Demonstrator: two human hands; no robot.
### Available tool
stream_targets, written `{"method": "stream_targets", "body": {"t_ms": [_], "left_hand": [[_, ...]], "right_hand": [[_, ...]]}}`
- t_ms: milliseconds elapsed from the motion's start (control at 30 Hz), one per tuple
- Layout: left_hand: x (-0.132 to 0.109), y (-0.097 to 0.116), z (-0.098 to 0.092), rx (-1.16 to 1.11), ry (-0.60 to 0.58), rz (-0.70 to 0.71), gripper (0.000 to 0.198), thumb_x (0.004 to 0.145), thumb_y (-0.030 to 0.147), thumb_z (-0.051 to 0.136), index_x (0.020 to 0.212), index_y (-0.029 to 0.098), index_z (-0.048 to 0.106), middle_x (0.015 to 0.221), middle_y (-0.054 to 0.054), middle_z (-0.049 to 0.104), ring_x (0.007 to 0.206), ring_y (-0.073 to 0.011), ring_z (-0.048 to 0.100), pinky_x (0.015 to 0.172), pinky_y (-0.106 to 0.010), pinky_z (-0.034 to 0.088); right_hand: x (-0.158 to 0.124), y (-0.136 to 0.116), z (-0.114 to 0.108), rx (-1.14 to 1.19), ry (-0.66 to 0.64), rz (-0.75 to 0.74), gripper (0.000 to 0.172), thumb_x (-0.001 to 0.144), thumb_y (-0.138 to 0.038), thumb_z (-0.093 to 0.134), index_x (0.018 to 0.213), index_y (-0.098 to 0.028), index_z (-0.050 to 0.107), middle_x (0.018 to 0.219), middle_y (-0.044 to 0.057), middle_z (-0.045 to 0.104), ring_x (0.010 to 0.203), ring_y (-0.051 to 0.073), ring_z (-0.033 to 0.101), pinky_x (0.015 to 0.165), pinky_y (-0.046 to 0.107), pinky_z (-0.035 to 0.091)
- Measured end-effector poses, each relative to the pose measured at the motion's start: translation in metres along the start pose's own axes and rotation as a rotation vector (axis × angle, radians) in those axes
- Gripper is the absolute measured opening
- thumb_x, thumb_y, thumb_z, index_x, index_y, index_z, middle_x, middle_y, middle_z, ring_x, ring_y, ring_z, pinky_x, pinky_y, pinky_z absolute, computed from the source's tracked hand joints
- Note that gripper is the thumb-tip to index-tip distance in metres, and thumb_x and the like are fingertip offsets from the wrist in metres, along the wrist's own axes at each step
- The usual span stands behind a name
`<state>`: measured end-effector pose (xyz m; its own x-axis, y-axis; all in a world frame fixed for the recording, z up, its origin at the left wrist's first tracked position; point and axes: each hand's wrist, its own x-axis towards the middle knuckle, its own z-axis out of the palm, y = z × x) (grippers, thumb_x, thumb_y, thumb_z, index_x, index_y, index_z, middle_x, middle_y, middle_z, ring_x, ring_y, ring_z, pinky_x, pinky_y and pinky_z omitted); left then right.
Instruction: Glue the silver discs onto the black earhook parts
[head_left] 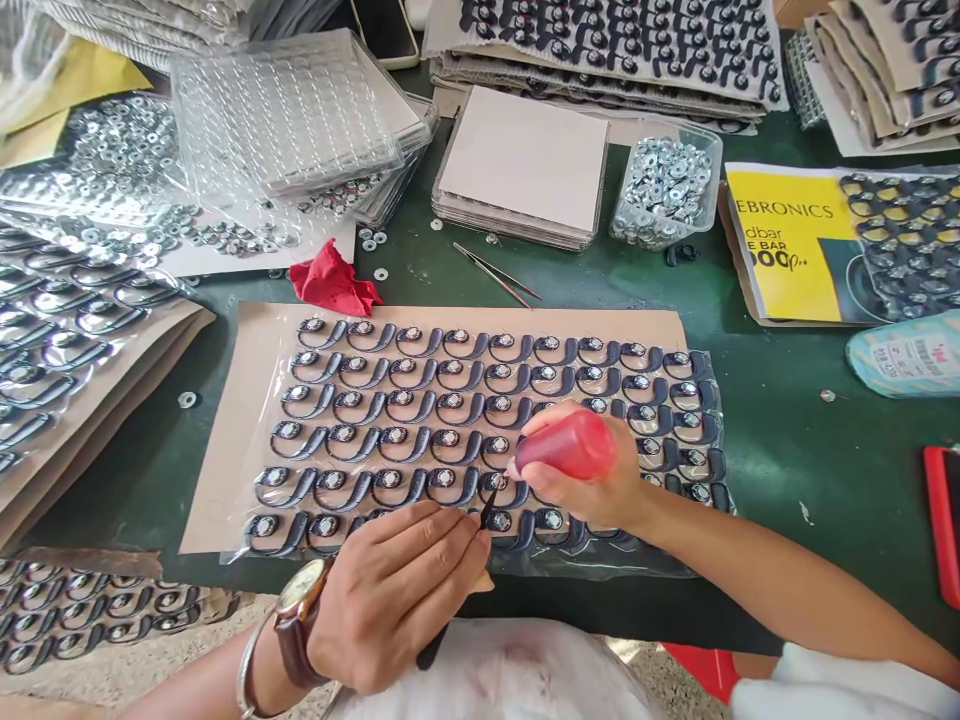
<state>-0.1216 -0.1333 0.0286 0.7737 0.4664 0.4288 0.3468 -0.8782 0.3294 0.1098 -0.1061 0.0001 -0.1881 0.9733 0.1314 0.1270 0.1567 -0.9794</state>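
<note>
A brown cardboard sheet (217, 490) lies in front of me, with rows of dark hook-shaped parts (401, 440) in clear plastic, each with a round metal-topped piece. My left hand (409, 595) is closed around black tweezers (488, 508), whose tip points at a part in the lower middle rows. In my right hand (611, 505) is a small squeeze bottle (576, 446) of red liquid, tilted so its nozzle sits close to that tip. Whether the nozzle touches the part I cannot tell. The parts under both hands are hidden.
Behind the sheet are a red cloth (334, 280), metal tweezers (495, 273) and a white-topped stack (525, 155). A clear tub (667, 185) holds metal washers. More loaded sheets (67, 350) stand at left. A yellow box panel (784, 240) and a light-blue bottle (907, 355) lie right.
</note>
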Motion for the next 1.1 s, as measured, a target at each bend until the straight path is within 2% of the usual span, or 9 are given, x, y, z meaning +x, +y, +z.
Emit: {"method": "stream_targets", "body": {"t_ms": [133,300,433,700,800,900,1100], "left_hand": [[-0.0015,0.0019,0.0002,0.006,-0.020,-0.001,0.020,0.092,0.013,0.053,0.102,0.005,0.069,0.098,-0.011,0.074,0.094,-0.0220,0.071,0.081,-0.033,0.062],[-0.0030,0.0033,0.0005,0.009,-0.035,-0.018,0.020,0.093,0.014,0.052,0.104,0.006,0.068,0.100,-0.011,0.074,0.099,-0.0213,0.070,0.085,-0.032,0.061],[-0.0011,0.0024,-0.0003,-0.010,-0.030,-0.021,0.020,0.093,0.014,0.054,0.102,0.005,0.068,0.098,-0.011,0.074,0.096,-0.0219,0.071,0.082,-0.032,0.061],[-0.0009,0.0007,-0.0013,-0.050,-0.025,-0.044,0.026,0.096,0.012,0.044,0.101,0.005,0.069,0.100,-0.010,0.074,0.096,-0.0211,0.070,0.082,-0.033,0.060],[-0.0017,0.0011,0.0000,-0.061,-0.010,-0.041,0.028,0.096,0.012,0.043,0.101,0.005,0.069,0.100,-0.010,0.074,0.096,-0.0211,0.070,0.082,-0.034,0.059],[-0.0020,0.0008,0.0005,-0.059,-0.015,-0.041,0.029,0.096,0.012,0.042,0.101,0.005,0.069,0.100,-0.011,0.074,0.096,-0.0212,0.070,0.083,-0.034,0.059],[-0.0058,0.0000,0.0012,-0.074,-0.014,-0.051,0.029,0.096,0.012,0.042,0.103,0.005,0.069,0.103,-0.011,0.073,0.098,-0.0219,0.069,0.085,-0.036,0.058]], "right_hand": [[-0.0015,0.0055,0.0033,-0.105,0.012,-0.137,0.017,0.076,-0.034,0.076,0.079,-0.020,0.066,0.073,0.004,0.071,0.060,0.015,0.068,0.058,0.025,0.057],[-0.0023,0.0073,0.0055,-0.122,-0.025,-0.143,0.017,0.078,-0.036,0.074,0.081,-0.021,0.067,0.074,0.003,0.072,0.065,0.016,0.070,0.062,0.025,0.059],[-0.0018,0.0083,0.0062,-0.176,0.009,-0.176,0.014,0.079,-0.033,0.074,0.078,-0.021,0.067,0.073,0.001,0.071,0.060,0.014,0.068,0.059,0.023,0.058],[-0.0029,0.0102,0.0052,-0.140,0.068,-0.173,0.016,0.077,-0.033,0.075,0.077,-0.019,0.066,0.074,0.003,0.070,0.059,0.013,0.067,0.055,0.023,0.056],[-0.0037,0.0095,0.0042,-0.118,0.094,-0.111,0.015,0.078,-0.031,0.074,0.081,-0.018,0.066,0.070,0.004,0.070,0.055,0.014,0.065,0.051,0.024,0.055],[-0.0036,0.0081,0.0039,-0.120,0.088,-0.051,0.014,0.079,-0.031,0.072,0.081,-0.019,0.065,0.065,0.002,0.069,0.054,0.014,0.064,0.051,0.026,0.054],[-0.0020,0.0081,0.0056,-0.102,0.068,-0.029,0.014,0.078,-0.029,0.073,0.077,-0.019,0.064,0.065,0.002,0.068,0.055,0.014,0.063,0.053,0.025,0.054]]}}
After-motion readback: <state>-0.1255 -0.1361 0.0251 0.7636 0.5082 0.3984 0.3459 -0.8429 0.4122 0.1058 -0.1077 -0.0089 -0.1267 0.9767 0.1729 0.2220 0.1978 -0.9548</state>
